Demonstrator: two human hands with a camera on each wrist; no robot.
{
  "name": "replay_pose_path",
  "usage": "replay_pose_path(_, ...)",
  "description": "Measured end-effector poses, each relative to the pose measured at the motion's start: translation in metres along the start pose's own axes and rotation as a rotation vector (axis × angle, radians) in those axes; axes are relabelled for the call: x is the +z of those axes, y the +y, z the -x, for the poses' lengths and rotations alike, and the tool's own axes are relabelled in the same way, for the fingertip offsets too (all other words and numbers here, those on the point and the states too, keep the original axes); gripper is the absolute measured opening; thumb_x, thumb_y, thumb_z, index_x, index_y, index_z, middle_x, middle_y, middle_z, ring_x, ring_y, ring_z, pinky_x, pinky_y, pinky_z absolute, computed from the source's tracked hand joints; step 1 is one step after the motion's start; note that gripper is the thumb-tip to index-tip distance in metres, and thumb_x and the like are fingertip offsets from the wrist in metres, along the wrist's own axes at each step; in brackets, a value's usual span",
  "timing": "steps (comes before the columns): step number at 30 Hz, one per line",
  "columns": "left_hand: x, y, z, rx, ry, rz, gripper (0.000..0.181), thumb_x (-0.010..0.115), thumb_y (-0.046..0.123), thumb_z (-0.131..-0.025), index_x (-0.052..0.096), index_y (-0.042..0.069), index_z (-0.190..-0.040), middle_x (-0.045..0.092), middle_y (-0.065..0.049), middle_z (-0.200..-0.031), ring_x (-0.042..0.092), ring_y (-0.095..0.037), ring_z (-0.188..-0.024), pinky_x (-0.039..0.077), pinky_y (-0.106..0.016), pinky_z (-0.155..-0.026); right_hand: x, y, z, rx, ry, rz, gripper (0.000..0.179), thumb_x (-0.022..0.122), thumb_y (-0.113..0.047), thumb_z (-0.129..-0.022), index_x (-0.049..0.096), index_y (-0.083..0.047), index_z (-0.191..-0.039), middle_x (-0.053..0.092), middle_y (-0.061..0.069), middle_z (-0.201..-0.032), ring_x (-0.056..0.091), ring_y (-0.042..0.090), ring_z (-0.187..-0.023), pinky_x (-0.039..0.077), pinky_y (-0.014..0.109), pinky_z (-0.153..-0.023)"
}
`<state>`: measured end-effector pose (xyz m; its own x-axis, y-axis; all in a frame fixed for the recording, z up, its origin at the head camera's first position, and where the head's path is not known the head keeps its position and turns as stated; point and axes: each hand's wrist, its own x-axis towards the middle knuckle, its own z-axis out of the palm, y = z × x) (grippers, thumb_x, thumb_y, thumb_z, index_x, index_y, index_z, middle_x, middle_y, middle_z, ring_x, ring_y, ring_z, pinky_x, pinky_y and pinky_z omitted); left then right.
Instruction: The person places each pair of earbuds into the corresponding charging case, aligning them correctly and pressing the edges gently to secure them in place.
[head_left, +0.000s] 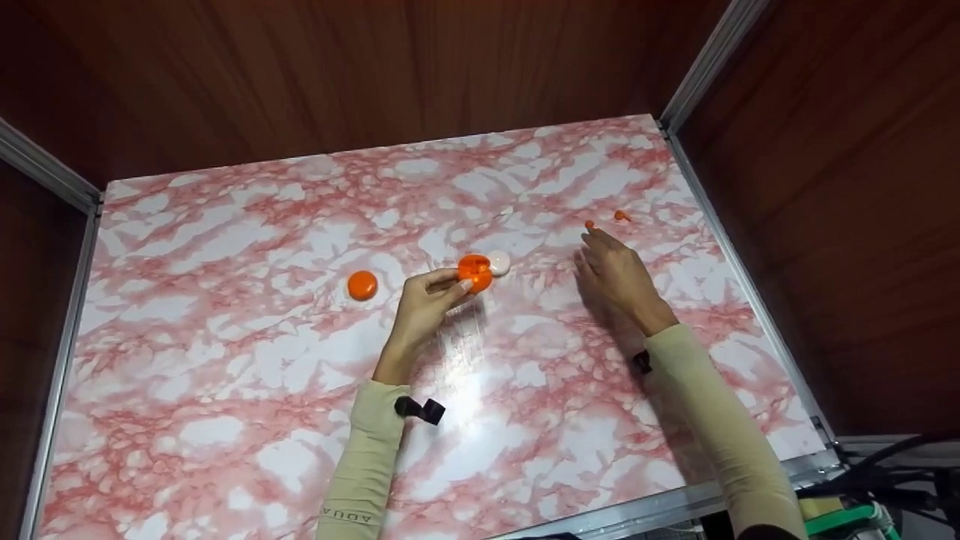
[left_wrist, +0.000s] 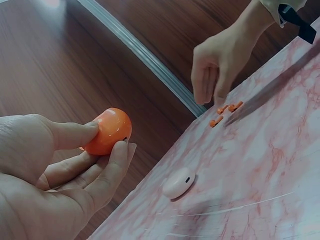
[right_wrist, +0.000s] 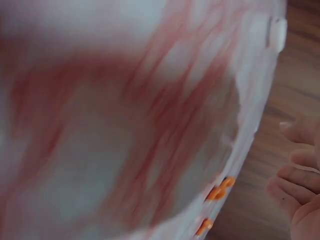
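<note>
Left hand [head_left: 422,306] pinches orange case [head_left: 478,280]; right hand [head_left: 619,277] grip unclear

Head: case held up off the table [head_left: 247,360], thumb near side, fingers behind. Looks open, recess exposed; my read, the edge hold leaves the mouth uncovered. Too small to tell if anything's inside. White case [head_left: 501,263] sits just past it, puck [head_left: 362,286] well off to the left. Right hand is down at the buds [head_left: 622,216]: one at the fingertips, touching or pinched I can't tell; another just beyond.

Left wrist: only the case's outer shell shows, contents hidden. White case lies on the table, looks closed. Three buds grouped under the right hand, probably so one reach covers all.

Right wrist: mostly blur. Buds near the far edge; no bud visible between the fingers.
</note>
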<state>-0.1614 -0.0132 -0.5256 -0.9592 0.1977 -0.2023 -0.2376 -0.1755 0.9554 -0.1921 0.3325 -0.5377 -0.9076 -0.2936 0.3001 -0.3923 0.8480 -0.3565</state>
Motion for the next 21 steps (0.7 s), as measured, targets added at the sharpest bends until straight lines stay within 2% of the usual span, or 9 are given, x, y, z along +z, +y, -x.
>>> replay_pose_path(6,0.002,0.001,0.0,0.002,-0.002,-0.037,0.034,0.074,0.004,-0.097,0.07,-0.008,-0.128,0.072,-0.03,-0.126,0.076,-0.02,-0.104,0.066,-0.03,-0.09,-0.004,0.015,0.002,-0.006,-0.171,0.258,0.051,0.057,0.005,-0.103,0.046,0.009,-0.152,0.047,0.029,-0.158,0.046,0.047,-0.148,0.062,0.056,-0.094)
replay_pose_path(9,0.002,0.002,0.001,0.003,0.001,-0.036,0.034,0.074,0.004,-0.097,0.07,-0.008,-0.128,0.072,-0.03,-0.126,0.075,-0.021,-0.105,0.066,-0.029,-0.089,-0.004,0.02,0.001,-0.02,-0.248,0.406,0.051,0.046,0.012,-0.104,0.041,0.009,-0.155,0.045,0.028,-0.161,0.044,0.044,-0.15,0.063,0.052,-0.092)
replay_pose_path(12,0.002,0.002,0.001,0.01,0.004,-0.046,0.033,0.074,0.005,-0.097,0.07,-0.008,-0.127,0.073,-0.029,-0.125,0.075,-0.02,-0.104,0.066,-0.025,-0.086,-0.003,0.026,0.0,-0.044,-0.286,0.498,0.051,0.04,0.014,-0.104,0.042,0.01,-0.154,0.046,0.029,-0.16,0.047,0.044,-0.149,0.063,0.05,-0.095)
replay_pose_path(14,0.001,0.002,0.001,0.011,0.004,-0.046,0.033,0.075,0.005,-0.097,0.071,-0.007,-0.127,0.073,-0.028,-0.125,0.075,-0.02,-0.104,0.066,-0.023,-0.085,-0.002,0.028,-0.001,-0.065,-0.295,0.545,0.049,0.04,0.013,-0.104,0.044,0.011,-0.152,0.048,0.029,-0.158,0.05,0.043,-0.146,0.063,0.049,-0.094)
replay_pose_path(17,0.0,0.003,0.001,0.01,0.004,-0.035,0.033,0.075,0.005,-0.097,0.07,-0.008,-0.127,0.073,-0.028,-0.125,0.075,-0.02,-0.104,0.065,-0.023,-0.085,-0.001,0.03,-0.002,-0.104,-0.284,0.608,0.045,0.043,0.011,-0.103,0.049,0.012,-0.147,0.054,0.029,-0.153,0.058,0.041,-0.14,0.066,0.048,-0.086)
replay_pose_path(21,-0.001,0.004,0.002,0.007,0.017,-0.035,0.035,0.075,0.006,-0.096,0.07,-0.007,-0.128,0.073,-0.028,-0.125,0.075,-0.019,-0.103,0.065,-0.023,-0.084,0.002,0.03,-0.005,-0.138,-0.236,0.619,0.036,0.047,0.01,-0.102,0.056,0.013,-0.137,0.063,0.029,-0.141,0.07,0.042,-0.118,0.067,0.049,-0.073)
